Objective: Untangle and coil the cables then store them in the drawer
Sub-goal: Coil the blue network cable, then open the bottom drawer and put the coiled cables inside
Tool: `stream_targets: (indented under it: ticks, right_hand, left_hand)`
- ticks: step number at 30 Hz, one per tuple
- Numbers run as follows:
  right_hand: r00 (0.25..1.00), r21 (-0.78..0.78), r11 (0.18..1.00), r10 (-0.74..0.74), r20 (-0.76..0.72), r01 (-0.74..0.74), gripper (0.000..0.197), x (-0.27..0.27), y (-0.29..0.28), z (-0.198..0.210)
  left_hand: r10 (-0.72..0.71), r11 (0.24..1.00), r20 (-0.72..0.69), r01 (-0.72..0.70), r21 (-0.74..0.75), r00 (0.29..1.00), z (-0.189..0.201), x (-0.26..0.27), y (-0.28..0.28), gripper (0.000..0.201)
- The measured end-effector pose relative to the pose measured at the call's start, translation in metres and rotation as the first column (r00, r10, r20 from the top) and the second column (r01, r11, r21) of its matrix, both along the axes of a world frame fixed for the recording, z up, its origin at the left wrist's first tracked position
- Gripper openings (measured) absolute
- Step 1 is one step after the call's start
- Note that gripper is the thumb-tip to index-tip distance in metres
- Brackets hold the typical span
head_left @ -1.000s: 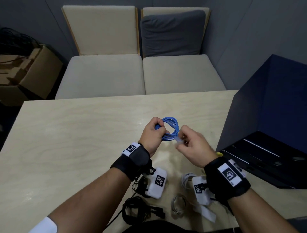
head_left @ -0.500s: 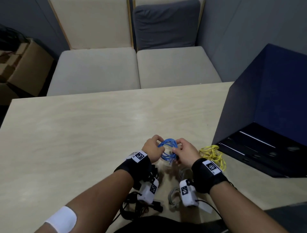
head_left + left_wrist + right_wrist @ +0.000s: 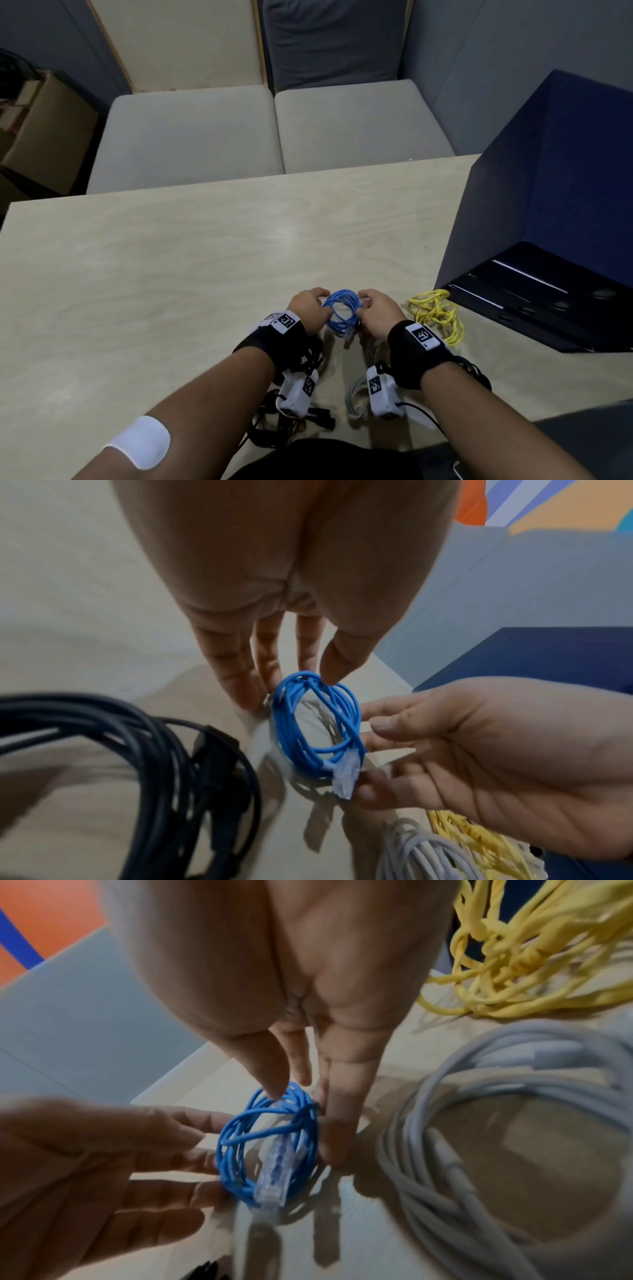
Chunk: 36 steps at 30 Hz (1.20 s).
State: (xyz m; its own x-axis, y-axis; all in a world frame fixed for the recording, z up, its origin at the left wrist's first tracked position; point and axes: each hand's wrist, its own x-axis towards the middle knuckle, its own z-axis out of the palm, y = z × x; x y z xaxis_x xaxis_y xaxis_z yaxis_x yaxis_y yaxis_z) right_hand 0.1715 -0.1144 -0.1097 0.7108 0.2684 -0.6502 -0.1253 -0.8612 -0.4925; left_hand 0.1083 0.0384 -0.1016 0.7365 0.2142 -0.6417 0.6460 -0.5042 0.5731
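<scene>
Wooden table under the grip. Dark blue drawer unit off to its right. Black cable bundle nearer the person, left of grip. Grey cable nearer, right. Yellow cable just right. Left hand and right hand each pinch opposite sides of coiled blue cable, thumb against fingers. Clear plug at coil's near edge.

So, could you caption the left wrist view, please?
Left hand and right hand hold the coiled blue cable, black cables nearby.
</scene>
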Motion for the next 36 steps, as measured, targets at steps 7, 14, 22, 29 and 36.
stream_targets:
  ticks: [7, 14, 22, 29, 36]
  right_hand:
    - [0.983, 0.141, 0.975, -0.178, 0.049, 0.17, 0.019, -0.007, -0.021, 0.021]
    - [0.908, 0.337, 0.88, -0.396, 0.137, 0.334, 0.015, -0.02, -0.074, 0.071]
    - [0.832, 0.11, 0.873, -0.486, 0.266, 0.475, 0.027, 0.006, -0.161, 0.064]
    - [0.952, -0.081, 0.951, -0.292, 0.09, 0.299, 0.051, 0.032, -0.15, 0.042]
    - [0.744, 0.106, 0.744, -0.629, -0.224, 0.66, 0.032, 0.045, -0.151, 0.026]
  left_hand:
    - [0.028, 1.0, 0.13, -0.029, 0.005, 0.991, 0.022, -0.004, 0.004, 0.047]
    - [0.032, 0.994, 0.368, 0.009, -0.11, 0.929, 0.064, 0.017, -0.03, 0.037]
    - [-0.283, 0.954, 0.287, 0.3, -0.018, 0.915, 0.056, 0.051, -0.107, 0.064]
    - [-0.392, 0.92, 0.208, 0.385, 0.072, 0.896, 0.031, 0.062, -0.142, 0.082]
    - [-0.416, 0.909, 0.254, 0.398, 0.121, 0.873, 0.019, 0.05, -0.15, 0.104]
